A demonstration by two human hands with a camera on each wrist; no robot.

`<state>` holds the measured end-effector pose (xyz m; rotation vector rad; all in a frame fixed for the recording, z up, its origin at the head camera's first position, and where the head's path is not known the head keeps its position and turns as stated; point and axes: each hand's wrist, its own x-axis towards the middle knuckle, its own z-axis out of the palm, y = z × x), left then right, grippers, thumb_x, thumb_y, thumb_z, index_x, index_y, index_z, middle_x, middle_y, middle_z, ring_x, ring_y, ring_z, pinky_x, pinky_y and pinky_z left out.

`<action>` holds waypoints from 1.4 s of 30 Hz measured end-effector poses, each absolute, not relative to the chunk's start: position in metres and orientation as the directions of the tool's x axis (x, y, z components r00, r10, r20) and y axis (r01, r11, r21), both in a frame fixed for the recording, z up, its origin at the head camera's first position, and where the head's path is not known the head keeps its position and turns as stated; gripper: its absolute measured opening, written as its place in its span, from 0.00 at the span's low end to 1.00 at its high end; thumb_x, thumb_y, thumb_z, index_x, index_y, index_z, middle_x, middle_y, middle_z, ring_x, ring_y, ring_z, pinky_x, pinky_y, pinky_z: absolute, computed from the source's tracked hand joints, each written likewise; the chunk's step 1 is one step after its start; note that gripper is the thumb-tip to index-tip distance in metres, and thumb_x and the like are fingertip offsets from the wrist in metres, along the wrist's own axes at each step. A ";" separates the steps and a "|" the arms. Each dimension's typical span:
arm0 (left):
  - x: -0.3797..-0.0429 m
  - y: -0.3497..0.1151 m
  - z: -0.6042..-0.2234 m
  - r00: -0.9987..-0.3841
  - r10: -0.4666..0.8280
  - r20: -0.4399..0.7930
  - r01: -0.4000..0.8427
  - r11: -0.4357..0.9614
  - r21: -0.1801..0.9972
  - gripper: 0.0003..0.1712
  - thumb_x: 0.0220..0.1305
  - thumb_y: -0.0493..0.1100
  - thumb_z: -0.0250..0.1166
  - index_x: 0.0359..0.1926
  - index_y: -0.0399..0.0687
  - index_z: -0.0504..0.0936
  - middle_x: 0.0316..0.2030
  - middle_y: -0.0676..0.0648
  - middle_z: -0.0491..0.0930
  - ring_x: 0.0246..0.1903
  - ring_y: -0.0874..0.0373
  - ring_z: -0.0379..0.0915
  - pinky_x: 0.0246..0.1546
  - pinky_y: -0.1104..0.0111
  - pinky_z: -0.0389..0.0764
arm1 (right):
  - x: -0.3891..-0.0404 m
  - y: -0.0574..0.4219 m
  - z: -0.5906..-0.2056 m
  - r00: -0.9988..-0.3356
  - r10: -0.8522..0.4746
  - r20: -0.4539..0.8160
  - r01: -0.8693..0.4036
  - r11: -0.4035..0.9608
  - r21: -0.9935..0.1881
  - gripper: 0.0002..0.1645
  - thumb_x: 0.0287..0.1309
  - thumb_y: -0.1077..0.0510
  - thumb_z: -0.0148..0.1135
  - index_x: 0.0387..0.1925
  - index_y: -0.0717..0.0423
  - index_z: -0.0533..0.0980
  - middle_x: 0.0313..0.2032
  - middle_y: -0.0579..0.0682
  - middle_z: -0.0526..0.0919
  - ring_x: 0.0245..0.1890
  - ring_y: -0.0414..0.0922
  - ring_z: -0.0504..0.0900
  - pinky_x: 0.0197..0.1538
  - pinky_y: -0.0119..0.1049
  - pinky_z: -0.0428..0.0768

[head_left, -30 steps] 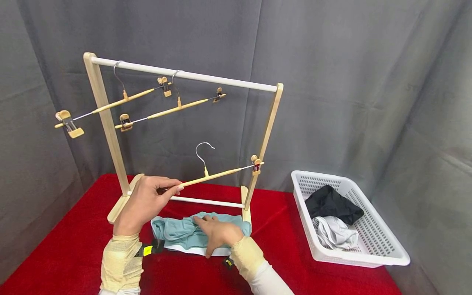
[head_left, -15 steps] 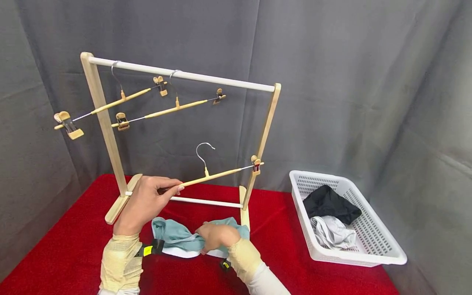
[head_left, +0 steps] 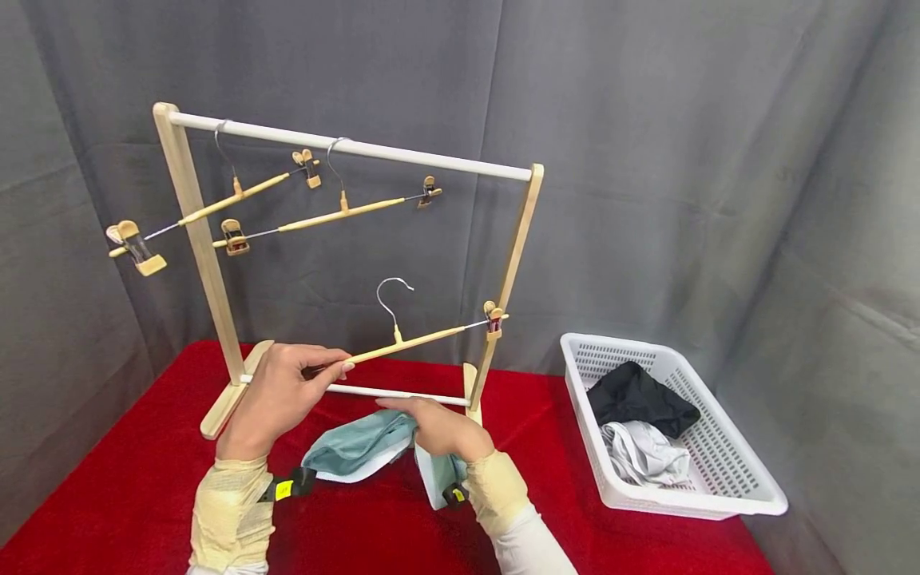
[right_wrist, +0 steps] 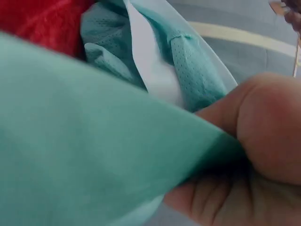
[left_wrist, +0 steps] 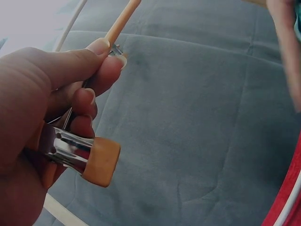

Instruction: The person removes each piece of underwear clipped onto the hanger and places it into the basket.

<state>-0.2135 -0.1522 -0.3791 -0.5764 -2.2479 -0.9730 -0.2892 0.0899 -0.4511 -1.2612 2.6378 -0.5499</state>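
My left hand [head_left: 282,393] pinches the left end of a wooden clip hanger [head_left: 431,337], whose metal hook points up. Close by the palm in the left wrist view is one of its clips [left_wrist: 102,161]; the other clip [head_left: 493,321] shows at the bar's far right end. Below and right of it, my right hand [head_left: 449,430] grips a teal garment [head_left: 355,447] with white trim near its middle. The cloth droops to both sides from the fingers. In the right wrist view, thumb and fingers hold a fold of the garment [right_wrist: 94,146], with small holes visible in its fabric.
A wooden rack [head_left: 513,259] stands behind the hands. Two more clip hangers, one left [head_left: 235,197] and one nearer the middle [head_left: 345,212], hang from its white rail [head_left: 424,158]. On the right, a white basket [head_left: 596,459] holds black cloth [head_left: 643,399] and pale grey cloth [head_left: 647,454].
The right hand, first spread flat on the garment, has closed on it and raised its middle off the red cloth. The left hand keeps the hanger in nearly the same place.
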 end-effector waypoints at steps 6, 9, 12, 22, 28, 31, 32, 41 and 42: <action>-0.213 -0.156 -0.380 -0.711 0.129 0.691 0.598 0.628 0.498 0.13 0.55 0.28 0.75 0.39 0.46 0.92 0.30 0.52 0.89 0.28 0.66 0.80 0.31 0.80 0.76 | -0.299 0.102 -0.448 -0.634 -0.761 0.136 -0.713 0.507 -0.484 0.30 0.50 0.79 0.47 0.46 0.56 0.86 0.45 0.48 0.86 0.45 0.41 0.79 0.53 0.32 0.77; -0.214 -0.157 -0.381 -0.703 0.124 0.700 0.602 0.627 0.494 0.12 0.55 0.28 0.75 0.39 0.47 0.92 0.30 0.52 0.89 0.27 0.66 0.79 0.30 0.81 0.75 | -0.303 0.106 -0.448 -0.654 -0.730 0.197 -0.707 0.498 -0.502 0.23 0.50 0.75 0.48 0.38 0.57 0.85 0.38 0.49 0.84 0.40 0.41 0.78 0.50 0.33 0.77; -0.213 -0.157 -0.380 -0.698 0.120 0.706 0.604 0.629 0.490 0.13 0.54 0.28 0.75 0.39 0.46 0.92 0.31 0.52 0.89 0.27 0.67 0.79 0.29 0.81 0.75 | -0.304 0.109 -0.446 -0.679 -0.699 0.226 -0.691 0.503 -0.520 0.18 0.50 0.72 0.49 0.36 0.58 0.82 0.36 0.49 0.82 0.38 0.42 0.76 0.48 0.35 0.78; -0.213 -0.160 -0.379 -0.671 0.110 0.733 0.613 0.639 0.465 0.10 0.55 0.30 0.76 0.37 0.46 0.92 0.28 0.53 0.89 0.27 0.68 0.81 0.28 0.81 0.74 | -0.303 0.115 -0.444 -0.736 -0.637 0.230 -0.639 0.542 -0.545 0.16 0.49 0.50 0.72 0.34 0.52 0.75 0.34 0.43 0.77 0.36 0.38 0.74 0.41 0.32 0.76; -0.212 -0.161 -0.379 -0.680 0.101 0.727 0.604 0.640 0.476 0.09 0.55 0.32 0.76 0.38 0.45 0.92 0.29 0.52 0.89 0.28 0.67 0.81 0.30 0.81 0.74 | -0.308 0.113 -0.448 -0.676 -0.649 0.349 -0.717 0.471 -0.513 0.16 0.52 0.64 0.72 0.23 0.52 0.70 0.26 0.43 0.71 0.30 0.36 0.68 0.35 0.29 0.72; -0.212 -0.162 -0.378 -0.679 0.092 0.728 0.599 0.643 0.477 0.09 0.55 0.32 0.76 0.39 0.45 0.92 0.29 0.51 0.89 0.28 0.67 0.81 0.30 0.81 0.74 | -0.308 0.111 -0.447 -0.633 -0.663 0.400 -0.759 0.431 -0.487 0.18 0.48 0.74 0.65 0.20 0.52 0.68 0.25 0.43 0.66 0.29 0.37 0.64 0.35 0.29 0.68; -0.211 -0.162 -0.378 -0.680 0.089 0.728 0.596 0.645 0.478 0.09 0.55 0.32 0.76 0.39 0.45 0.92 0.29 0.51 0.89 0.28 0.67 0.81 0.30 0.81 0.74 | -0.308 0.111 -0.446 -0.625 -0.664 0.411 -0.767 0.423 -0.482 0.19 0.46 0.75 0.64 0.19 0.52 0.67 0.25 0.43 0.65 0.29 0.37 0.62 0.34 0.29 0.67; -0.210 -0.165 -0.377 -0.674 0.082 0.734 0.602 0.636 0.482 0.10 0.55 0.31 0.76 0.39 0.45 0.92 0.29 0.52 0.89 0.29 0.65 0.83 0.31 0.82 0.75 | -0.306 0.122 -0.432 -0.672 -0.592 0.446 -0.721 0.382 -0.579 0.19 0.43 0.77 0.60 0.19 0.53 0.66 0.28 0.46 0.67 0.31 0.40 0.66 0.32 0.30 0.69; -0.210 -0.165 -0.377 -0.667 0.078 0.741 0.605 0.637 0.477 0.10 0.55 0.31 0.76 0.39 0.44 0.92 0.29 0.52 0.89 0.29 0.66 0.83 0.31 0.83 0.75 | -0.307 0.122 -0.431 -0.682 -0.583 0.441 -0.711 0.387 -0.588 0.18 0.43 0.77 0.61 0.20 0.53 0.67 0.29 0.46 0.68 0.32 0.41 0.67 0.33 0.30 0.71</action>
